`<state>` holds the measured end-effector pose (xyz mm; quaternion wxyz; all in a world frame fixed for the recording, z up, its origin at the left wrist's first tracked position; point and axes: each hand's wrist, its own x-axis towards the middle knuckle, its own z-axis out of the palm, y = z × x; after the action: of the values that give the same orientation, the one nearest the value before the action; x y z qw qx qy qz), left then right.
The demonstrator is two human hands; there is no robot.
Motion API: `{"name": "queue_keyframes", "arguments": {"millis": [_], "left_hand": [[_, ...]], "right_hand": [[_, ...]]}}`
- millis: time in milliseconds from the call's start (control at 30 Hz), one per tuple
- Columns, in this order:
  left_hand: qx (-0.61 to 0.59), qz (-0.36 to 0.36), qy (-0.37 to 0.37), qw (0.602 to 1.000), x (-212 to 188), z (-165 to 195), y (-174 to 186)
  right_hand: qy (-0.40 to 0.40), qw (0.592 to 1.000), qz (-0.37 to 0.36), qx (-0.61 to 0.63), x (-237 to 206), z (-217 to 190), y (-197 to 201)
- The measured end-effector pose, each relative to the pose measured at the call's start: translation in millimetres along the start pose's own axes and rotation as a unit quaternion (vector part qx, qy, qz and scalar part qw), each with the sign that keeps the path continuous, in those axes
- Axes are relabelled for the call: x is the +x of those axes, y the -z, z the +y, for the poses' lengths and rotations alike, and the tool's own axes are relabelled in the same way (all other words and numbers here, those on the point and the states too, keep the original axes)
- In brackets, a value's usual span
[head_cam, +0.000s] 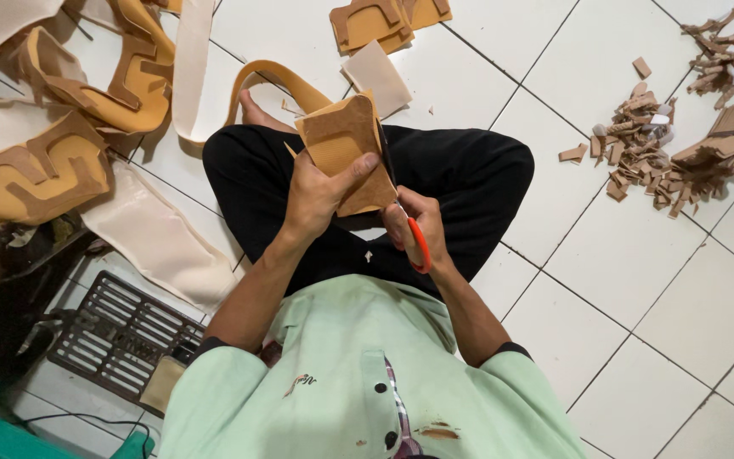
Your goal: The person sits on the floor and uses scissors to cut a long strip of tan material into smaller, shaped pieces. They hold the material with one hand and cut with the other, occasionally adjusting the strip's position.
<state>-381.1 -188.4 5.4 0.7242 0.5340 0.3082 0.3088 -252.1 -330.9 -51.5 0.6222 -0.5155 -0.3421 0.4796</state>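
Sitting cross-legged on a white tiled floor, a person grips a tan leather piece in the left hand, fingers and thumb clamped on its lower edge. The right hand is closed around orange-handled scissors, blades running up along the piece's right edge. Held upright over the lap, the piece sits just above both hands, nearer the left. Brown offcuts lie heaped well apart on the right.

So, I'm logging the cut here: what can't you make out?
- Scissors, head view: blades hidden behind the tan piece; only the orange handle shows in the right hand.
- Left hand: fingers behind the piece.
- Cutout pile: cut off at the left edge.
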Motion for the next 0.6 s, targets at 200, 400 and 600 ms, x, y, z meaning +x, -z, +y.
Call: {"name": "queue_keyframes", "arguments": {"millis": [200,400,600], "left_hand": [[-0.08,-0.044,-0.015,0.996,15,8,1],[-0.167,-0.01,-0.011,0.986,36,9,4],[-0.199,0.011,-0.034,0.979,39,7,-6]], "right_hand": [[-0.043,0.999,0.025,0.018,-3,-6,-2],[-0.04,0.993,0.021,-0.108,2,-19,5],[0.058,0.988,-0.016,-0.142,19,-19,13]]}}
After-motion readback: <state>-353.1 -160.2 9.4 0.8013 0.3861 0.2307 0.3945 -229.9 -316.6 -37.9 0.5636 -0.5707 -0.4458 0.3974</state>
